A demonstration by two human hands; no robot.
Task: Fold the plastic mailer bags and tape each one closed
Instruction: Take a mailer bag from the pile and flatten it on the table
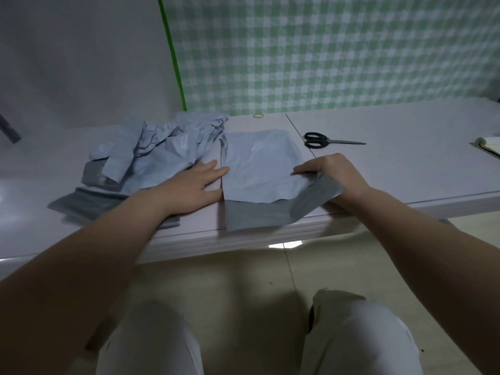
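A light blue plastic mailer bag [259, 163] lies flat near the table's front edge, its darker grey inner side showing along the near end. My left hand [198, 182] lies with straight fingers at the bag's left edge. My right hand [331, 175] grips the bag's right side, and a grey flap is folded up under that hand. A crumpled heap of more blue mailer bags [159, 150] sits to the left, with grey ones beneath it.
Black-handled scissors [328, 140] lie to the right of the bag. A rubber band [258, 115] rests by the back wall. A white object [487, 147] sits at the far right table edge [405, 205]. A green checked cloth hangs behind.
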